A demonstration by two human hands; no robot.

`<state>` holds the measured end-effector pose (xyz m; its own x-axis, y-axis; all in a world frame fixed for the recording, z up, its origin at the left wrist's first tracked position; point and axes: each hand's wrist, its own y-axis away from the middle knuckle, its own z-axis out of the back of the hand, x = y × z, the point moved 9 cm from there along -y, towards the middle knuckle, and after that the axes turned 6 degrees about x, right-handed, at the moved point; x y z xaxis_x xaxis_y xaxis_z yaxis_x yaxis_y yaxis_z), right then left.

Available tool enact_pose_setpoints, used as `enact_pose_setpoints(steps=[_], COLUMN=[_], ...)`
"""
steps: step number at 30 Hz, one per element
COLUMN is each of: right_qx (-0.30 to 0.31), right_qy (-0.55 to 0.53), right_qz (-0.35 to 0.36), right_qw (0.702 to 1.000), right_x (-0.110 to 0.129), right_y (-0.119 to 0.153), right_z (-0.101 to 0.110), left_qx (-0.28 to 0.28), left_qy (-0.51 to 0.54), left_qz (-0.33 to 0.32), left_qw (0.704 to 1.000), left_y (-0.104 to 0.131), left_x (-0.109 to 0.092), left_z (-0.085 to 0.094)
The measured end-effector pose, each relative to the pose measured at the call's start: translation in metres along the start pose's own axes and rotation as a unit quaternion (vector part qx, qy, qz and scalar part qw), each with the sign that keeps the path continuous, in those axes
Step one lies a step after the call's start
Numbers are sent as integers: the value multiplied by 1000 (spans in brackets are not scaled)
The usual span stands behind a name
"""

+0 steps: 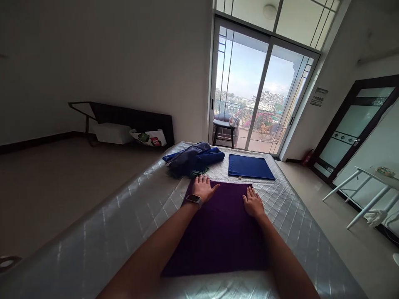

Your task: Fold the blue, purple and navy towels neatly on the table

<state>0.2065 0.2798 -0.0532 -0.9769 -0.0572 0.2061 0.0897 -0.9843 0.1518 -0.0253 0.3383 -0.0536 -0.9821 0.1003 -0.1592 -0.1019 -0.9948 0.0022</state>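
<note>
A purple cloth (221, 232) lies spread flat on the quilted silver-white mattress (124, 232). My left hand (204, 190), with a watch on its wrist, rests open near the cloth's far left corner, fingers pointing away and thumb out. Near the far right corner, my right hand (253, 202) presses flat on the cloth's edge with its fingers extended. Just beyond my left hand is a loose pile of blue and dark cloths (195, 158). A flat blue cloth (251, 167) lies farther back on the right, touched by neither hand.
Against the left wall stands a dark frame (134, 116) with a white box (114, 133) and a printed bag (149, 138). Sliding glass doors (243, 83) are beyond the mattress. A white-legged table (377, 176) stands at the right.
</note>
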Motion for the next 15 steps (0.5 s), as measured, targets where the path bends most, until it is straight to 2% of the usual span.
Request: enact_pose_setpoints(steps=[3,5,7,8,9,11,15], right_qx=[4,8,7,4,0,-7,-8], right_qy=[-6,-6,-5,-7,-10,-18,-24], right_qz=[6,13,22,23,22,16,8], right_qw=[1000,1000,1000,1000,1000,1000,1000], right_x=[0,1,2,2,2,1,0], right_y=[0,0,1,2,2,2,-1], right_z=[-2,-3,-3,-3,-3,-2,-3], left_qx=[-11,-8,-8,-11,-14,-21,-26], left_qy=[-8,-10,-13,-17,-23,-36,-53], left_qz=[-113,-169,-197,-202,-200,-175,-58], left_qw=[993,986,980,979,979,984,997], left_y=[8,17,24,27,30,34,45], left_x=[-84,-128,-148,-149,-143,-112,-7], left_z=[-15,-32,-46,-50,-51,-50,-38])
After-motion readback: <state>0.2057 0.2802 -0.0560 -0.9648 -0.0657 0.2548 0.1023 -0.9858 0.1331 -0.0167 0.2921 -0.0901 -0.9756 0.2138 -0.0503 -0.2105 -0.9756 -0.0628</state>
